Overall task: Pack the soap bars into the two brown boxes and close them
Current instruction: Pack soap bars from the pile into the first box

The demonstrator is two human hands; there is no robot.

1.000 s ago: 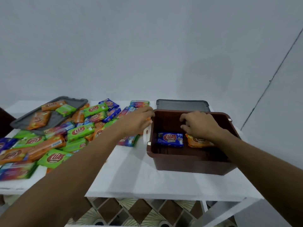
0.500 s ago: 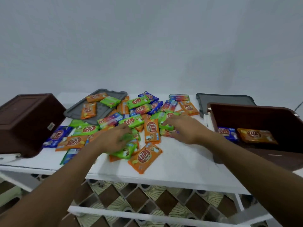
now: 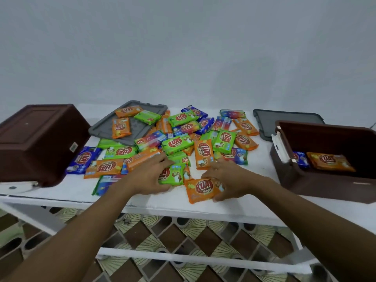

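Note:
A heap of wrapped soap bars (image 3: 179, 137) in orange, green and blue covers the middle of the white table (image 3: 262, 210). My left hand (image 3: 148, 178) closes on a green bar (image 3: 173, 176) at the heap's near edge. My right hand (image 3: 230, 180) grips an orange bar (image 3: 200, 189) next to it. At the right stands an open brown box (image 3: 321, 184) holding a blue bar (image 3: 301, 159) and an orange bar (image 3: 329, 161). At the left a second brown box (image 3: 38, 143) lies upside down.
One grey lid (image 3: 103, 127) lies at the back left under some bars. Another grey lid (image 3: 284, 121) lies behind the right box. The table's front edge runs just under my wrists, with a patterned tiled floor (image 3: 179, 235) below.
The view swung left from the right box to the heap. Both hands left the box area and came down onto bars at the heap's near edge, the right hand moving nearer to the table's front.

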